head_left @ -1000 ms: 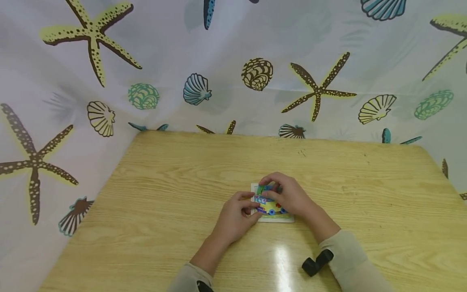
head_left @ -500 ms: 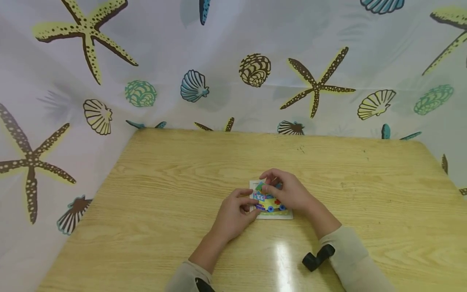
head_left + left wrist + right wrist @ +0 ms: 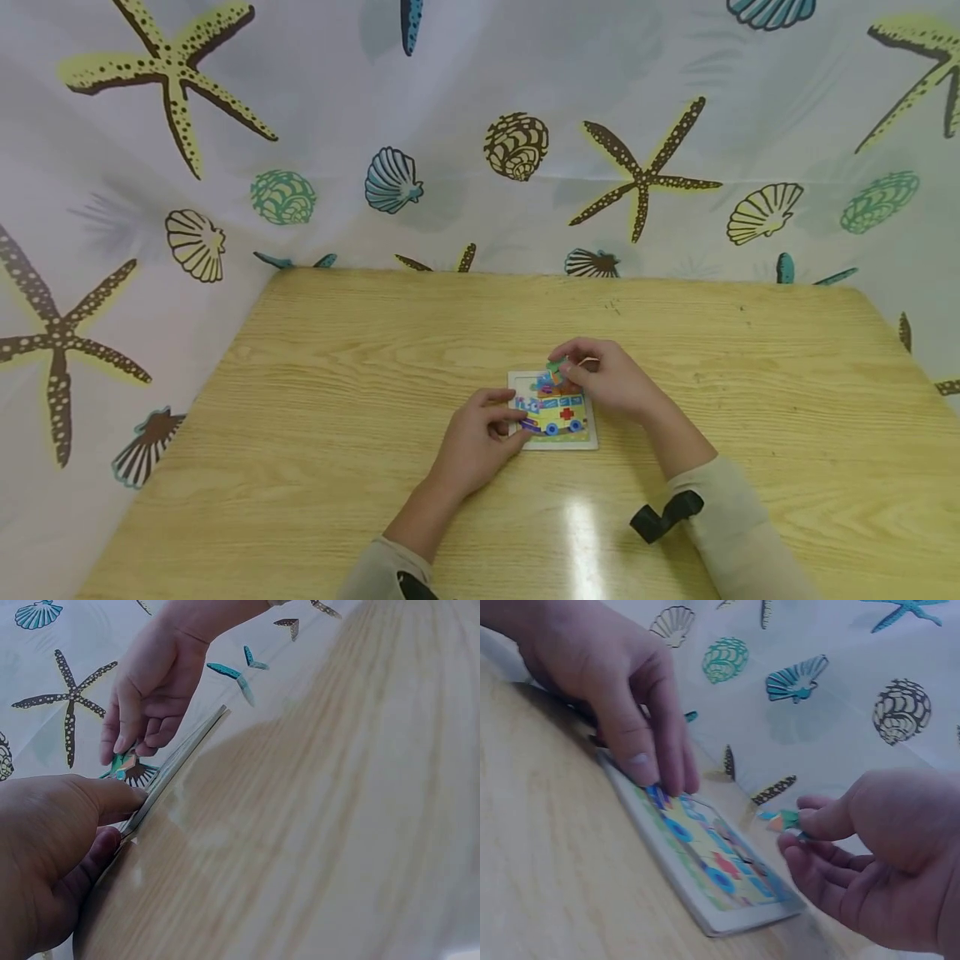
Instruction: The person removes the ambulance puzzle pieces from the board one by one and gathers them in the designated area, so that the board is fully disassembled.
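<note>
A small square jigsaw puzzle in a white frame lies on the table, showing a yellow ambulance with blue wheels and a red cross. My left hand holds the frame at its left side, fingertips over the picture's lower left in the right wrist view. Thumb and fingers of my right hand pinch a small puzzle piece, green with some orange and blue. That piece is raised above the puzzle's top edge. In the left wrist view, the puzzle appears edge-on, with the right hand beyond it.
The wood-grain table stretches around the puzzle on all sides. Behind and beside it hangs a pale cloth printed with starfish and shells. A black strap sticks out from the right sleeve.
My right hand has moved right and a little away with the pinched piece, uncovering more of the ambulance picture. My left hand has stayed at the frame's left side.
</note>
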The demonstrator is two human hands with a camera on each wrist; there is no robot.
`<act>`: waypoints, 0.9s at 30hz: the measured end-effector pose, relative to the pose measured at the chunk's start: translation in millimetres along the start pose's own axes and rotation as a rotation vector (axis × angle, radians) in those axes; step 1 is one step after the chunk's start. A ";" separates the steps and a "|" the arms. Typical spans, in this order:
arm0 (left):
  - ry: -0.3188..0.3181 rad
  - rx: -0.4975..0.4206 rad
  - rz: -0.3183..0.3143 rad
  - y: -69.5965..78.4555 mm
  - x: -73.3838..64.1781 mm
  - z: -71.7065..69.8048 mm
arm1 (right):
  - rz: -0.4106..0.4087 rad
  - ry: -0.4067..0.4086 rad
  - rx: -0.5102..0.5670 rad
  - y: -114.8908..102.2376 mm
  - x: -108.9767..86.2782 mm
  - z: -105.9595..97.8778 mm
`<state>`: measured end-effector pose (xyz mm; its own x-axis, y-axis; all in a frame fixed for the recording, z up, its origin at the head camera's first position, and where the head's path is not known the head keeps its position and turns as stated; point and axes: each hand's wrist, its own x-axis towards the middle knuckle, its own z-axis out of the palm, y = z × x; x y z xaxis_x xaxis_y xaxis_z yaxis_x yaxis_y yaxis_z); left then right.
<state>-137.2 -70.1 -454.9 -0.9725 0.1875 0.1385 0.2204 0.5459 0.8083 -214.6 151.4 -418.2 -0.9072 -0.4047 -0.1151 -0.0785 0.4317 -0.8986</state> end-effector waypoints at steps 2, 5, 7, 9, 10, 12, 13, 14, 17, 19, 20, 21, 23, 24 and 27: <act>0.002 0.000 0.003 0.7 0.5 0.3 | 0.028 0.000 0.020 1.4 -1.1 -6.8; 0.005 -0.005 0.000 1.1 0.9 0.8 | 0.065 0.008 0.010 3.7 -3.1 -15.8; 0.007 -0.009 -0.005 1.3 0.8 0.9 | 0.084 0.018 -0.014 5.0 -4.7 -20.9; 0.007 -0.014 -0.008 1.8 0.7 0.9 | 0.098 0.031 -0.050 5.8 -6.2 -25.3; 0.007 -0.015 -0.009 2.0 0.7 1.0 | 0.105 0.035 -0.062 6.3 -7.0 -27.4; 0.007 -0.018 -0.011 2.3 0.9 1.0 | 0.121 0.036 -0.070 6.4 -8.7 -31.3; 0.007 -0.018 -0.013 2.5 0.9 1.1 | 0.125 0.032 -0.069 6.7 -9.5 -33.2; 0.006 -0.019 -0.016 2.8 0.8 1.1 | 0.130 0.027 -0.068 6.6 -10.6 -34.9; 0.005 -0.021 -0.025 2.8 0.7 1.2 | 0.150 0.011 -0.053 7.5 -13.2 -39.8; 0.003 -0.020 -0.030 2.7 0.7 1.2 | 0.166 0.003 -0.049 8.3 -14.5 -42.3; 0.002 -0.020 -0.032 2.7 0.5 1.1 | 0.177 0.001 -0.053 8.7 -14.8 -43.3; 0.001 -0.018 -0.035 2.7 0.4 1.1 | 0.187 0.002 -0.061 9.2 -15.1 -44.1; 0.000 -0.015 -0.034 2.9 0.0 0.8 | 0.209 0.005 -0.069 9.8 -15.5 -45.0; 0.000 -0.015 -0.034 3.0 -0.1 0.7 | 0.219 0.008 -0.077 10.0 -15.6 -45.2; 0.000 -0.015 -0.032 3.7 -0.2 0.8 | 0.251 0.019 -0.092 11.4 -16.1 -46.0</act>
<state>-136.2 -67.4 -452.4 -0.9790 0.1700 0.1129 0.1883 0.5392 0.8209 -219.9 199.9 -407.1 -0.9105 -0.2611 -0.3207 0.1133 0.5882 -0.8007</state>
